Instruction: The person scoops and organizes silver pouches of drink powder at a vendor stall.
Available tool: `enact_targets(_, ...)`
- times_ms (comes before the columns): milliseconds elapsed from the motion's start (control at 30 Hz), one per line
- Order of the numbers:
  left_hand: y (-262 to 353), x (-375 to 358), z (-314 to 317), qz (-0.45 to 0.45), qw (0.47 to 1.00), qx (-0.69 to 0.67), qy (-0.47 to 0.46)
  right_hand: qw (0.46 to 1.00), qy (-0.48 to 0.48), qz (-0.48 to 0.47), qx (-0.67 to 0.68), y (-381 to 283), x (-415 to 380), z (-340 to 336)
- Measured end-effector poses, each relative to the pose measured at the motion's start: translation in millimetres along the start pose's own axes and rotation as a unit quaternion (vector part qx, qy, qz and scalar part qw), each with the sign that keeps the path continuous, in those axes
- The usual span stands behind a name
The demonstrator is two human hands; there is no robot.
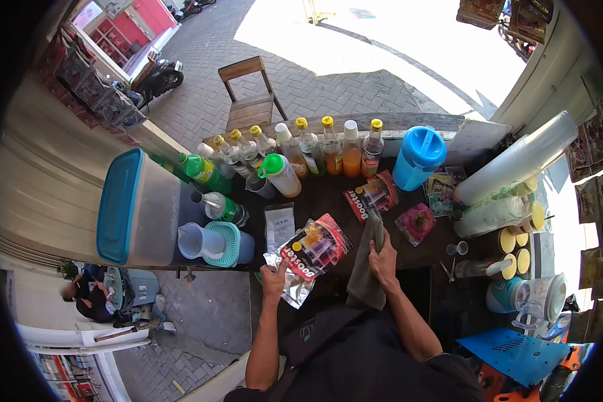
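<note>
While our left hand [273,278] grips the near-left edge of a red-and-silver Booster pouch [317,249], our right hand [383,261] is closed around a gray cloth [366,285]. The pouch lies ahead and to the right of the left hand, the nearer of the two, its long axis slanting from near left to far right. It sits between our hands, just beside the cloth — whether it rests on the dark tabletop [311,201], we cannot tell.

The cloth runs lengthwise away from us, and its far tip overlaps a second Booster pouch [375,193] in our view. Farther out, we see a flat translucent packet [279,221] on the left, a pink packet [415,224] on the right, and beyond them a green-lidded bottle [283,177] and a blue lidded pitcher [420,161].
</note>
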State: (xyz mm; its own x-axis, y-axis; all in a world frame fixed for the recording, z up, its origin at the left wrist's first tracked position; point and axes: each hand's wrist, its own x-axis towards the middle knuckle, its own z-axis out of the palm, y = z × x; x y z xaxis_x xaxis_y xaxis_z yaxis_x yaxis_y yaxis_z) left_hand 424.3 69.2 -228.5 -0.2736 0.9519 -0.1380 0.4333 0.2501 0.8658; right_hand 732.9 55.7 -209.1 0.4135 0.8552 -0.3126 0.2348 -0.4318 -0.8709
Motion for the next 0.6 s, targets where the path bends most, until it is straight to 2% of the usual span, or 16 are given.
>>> enact_targets(67,-5.9,-15.3,-6.5,-0.031,0.999,0.031,-0.002,0.988,0.084,-0.079,-0.099,0.8,-14.7,-10.4)
enact_targets(100,-8.7,-22.9,-8.3,-0.056,0.998,-0.011,-0.003,0.983,0.104,-0.079,-0.129,0.7,-20.3,-13.1)
enact_targets(133,-10.5,-27.6,-7.7,-0.080,0.995,-0.053,-0.003,0.983,0.103,-0.079,-0.130,3.8,-20.1,-15.3)
enact_targets(167,7.1,-36.7,-10.1,-0.123,0.992,-0.020,0.011,0.981,0.089,-0.101,-0.138,7.0,-20.0,-19.2)
enact_targets(200,1.3,-39.3,-9.6,-0.125,0.992,-0.019,0.010,0.979,0.075,-0.123,-0.147,9.8,-20.8,-22.5)
enact_targets(333,-34.6,-44.4,-6.3,-0.167,0.986,-0.002,0.023,0.973,0.073,-0.114,-0.187,6.7,-16.3,-31.1)
enact_targets(400,-46.3,-41.7,-0.2,-0.067,0.989,-0.039,0.129,0.974,0.080,-0.110,-0.179,6.8,-14.7,-36.1)
enact_targets(433,-52.0,-42.4,0.1,-0.067,0.988,-0.040,0.130,0.974,0.080,-0.111,-0.179,6.1,-15.1,-38.6)
enact_targets(467,-40.7,-45.8,-1.4,0.005,0.964,0.114,0.240,0.978,0.086,-0.095,-0.165,5.9,-17.3,-41.6)
enact_targets(500,-27.1,-47.3,-2.7,0.076,0.899,0.263,0.341,0.981,0.092,-0.080,-0.152,6.2,-18.5,-43.8)
enact_targets(533,-13.6,-44.5,-2.8,0.076,0.900,0.261,0.339,0.980,0.093,-0.080,-0.154,7.0,-19.1,-45.8)
enact_targets(600,19.9,-30.8,-2.5,0.135,0.924,0.308,0.180,0.980,0.096,-0.094,-0.146,9.7,-23.1,-49.0)
